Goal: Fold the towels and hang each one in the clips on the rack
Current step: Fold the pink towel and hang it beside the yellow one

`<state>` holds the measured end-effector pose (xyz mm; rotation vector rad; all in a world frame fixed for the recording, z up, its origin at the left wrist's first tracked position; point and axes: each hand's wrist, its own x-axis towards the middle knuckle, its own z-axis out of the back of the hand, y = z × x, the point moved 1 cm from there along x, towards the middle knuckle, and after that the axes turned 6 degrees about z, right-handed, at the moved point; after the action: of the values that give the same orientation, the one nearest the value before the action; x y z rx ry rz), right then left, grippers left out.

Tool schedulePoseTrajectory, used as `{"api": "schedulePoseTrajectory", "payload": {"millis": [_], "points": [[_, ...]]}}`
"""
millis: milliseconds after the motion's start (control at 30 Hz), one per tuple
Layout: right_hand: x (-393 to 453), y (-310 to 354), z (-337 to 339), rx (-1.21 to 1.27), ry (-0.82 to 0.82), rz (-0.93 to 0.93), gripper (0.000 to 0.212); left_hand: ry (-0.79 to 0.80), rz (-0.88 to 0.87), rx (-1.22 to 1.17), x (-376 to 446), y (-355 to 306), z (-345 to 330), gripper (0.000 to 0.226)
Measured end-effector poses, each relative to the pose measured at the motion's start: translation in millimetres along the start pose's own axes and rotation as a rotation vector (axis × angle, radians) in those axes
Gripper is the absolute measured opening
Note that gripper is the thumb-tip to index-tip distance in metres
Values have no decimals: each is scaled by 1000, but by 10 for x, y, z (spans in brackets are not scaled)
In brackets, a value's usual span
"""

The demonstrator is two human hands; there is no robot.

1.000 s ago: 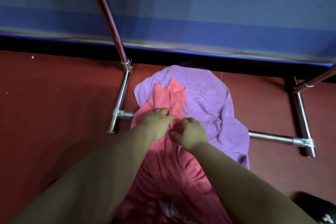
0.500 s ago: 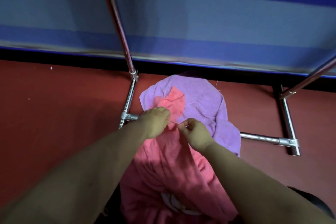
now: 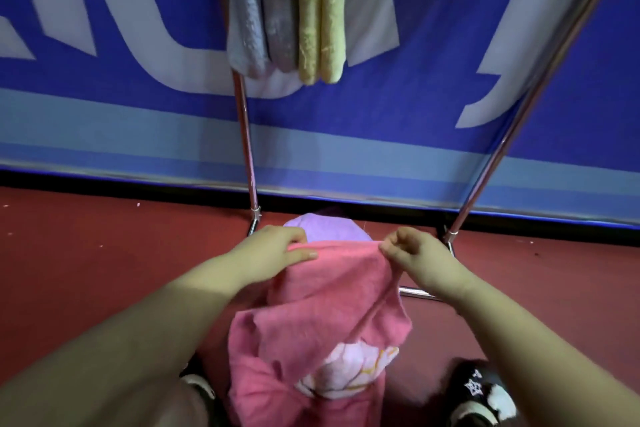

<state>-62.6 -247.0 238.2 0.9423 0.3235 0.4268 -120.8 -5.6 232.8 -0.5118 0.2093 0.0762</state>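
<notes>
Now | both hands (image 3: pixel 273 251) (image 3: pixel 414 258) pinch pink towel (image 3: pixel 322 315) top edge | soft, limp, light | grip corners

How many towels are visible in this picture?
4: a grey towel and a yellow towel hanging on the rack, a pink towel in both hands, a purple towel on the floor. More may be hidden.

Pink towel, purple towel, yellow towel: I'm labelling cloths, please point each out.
pink towel (image 3: pixel 332 291), head view, on its upper middle below the held edge.
purple towel (image 3: pixel 329 229), head view, on its exposed top.
yellow towel (image 3: pixel 320 10), head view, on its hanging fold.
</notes>
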Motion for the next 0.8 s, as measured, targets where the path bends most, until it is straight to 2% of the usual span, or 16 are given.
{"api": "schedulePoseTrajectory", "payload": {"millis": [167, 233, 333, 367, 433, 533, 633, 800], "points": [[-365, -80, 467, -186, -212, -34, 21, -103, 22, -101, -257, 2, 118, 28], [-471, -194, 513, -220, -217, -70, 18, -121, 6, -201, -288, -51, 107, 25], [-498, -305, 464, -245, -120, -127, 18, -140, -49, -414, -348, -223, 61, 16], [-474, -292, 423, -204, -90, -112, 15, -130, -67, -455, -352, -280, 31, 13], [-424, -134, 281, 33, -45, -34, 6, -110, -97, -506, -340, -391, -29, 11], [-364, 131, -15, 324, 86, 22, 21, -66, -113, -589, -293, -534, -142, 9], [-319, 211, -219, 342, 194, 13, 20, -5, -121, -586, -251, -611, -211, 8], [-211, 263, -174, 374, 140, 97, 20, -12, -115, -558, -179, -511, -142, 19]]}}
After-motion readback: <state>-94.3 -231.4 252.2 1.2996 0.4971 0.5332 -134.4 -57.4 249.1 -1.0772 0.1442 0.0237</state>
